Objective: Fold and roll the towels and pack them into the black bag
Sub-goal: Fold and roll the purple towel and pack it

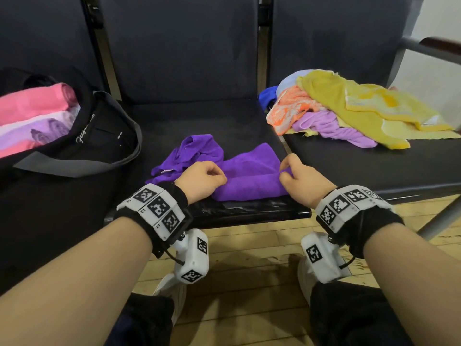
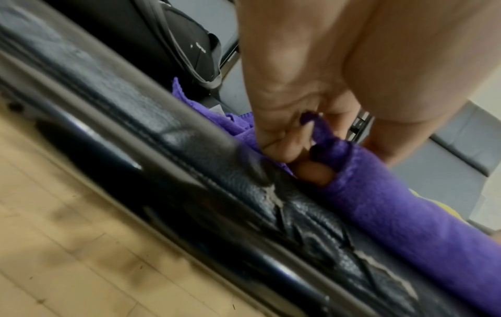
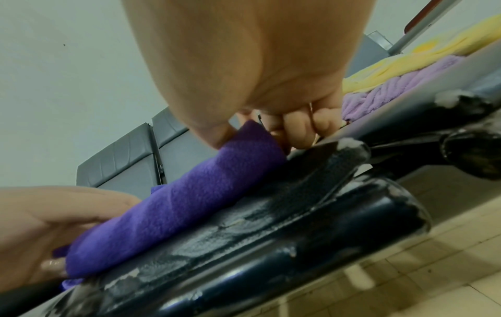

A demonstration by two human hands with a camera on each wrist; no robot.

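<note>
Left hand (image 1: 199,179) and right hand (image 1: 300,177) each pinch an end of the purple towel (image 1: 249,176) on the seat (image 1: 249,211); bag (image 1: 99,143) lies left.

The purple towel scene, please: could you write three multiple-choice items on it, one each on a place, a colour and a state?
1. Where is the black bag?
A. left seat
B. floor
C. right seat

2. What colour is the top towel on the unfolded pile?
A. green
B. yellow
C. red

3. How are the hands on the purple towel?
A. flat and open
B. both pinching its near fold
C. not touching

Answers:
1 A, it lies left of the towel.
2 B, yellow covers the pile.
3 B, the left hand and right hand each pinch an end.
</note>
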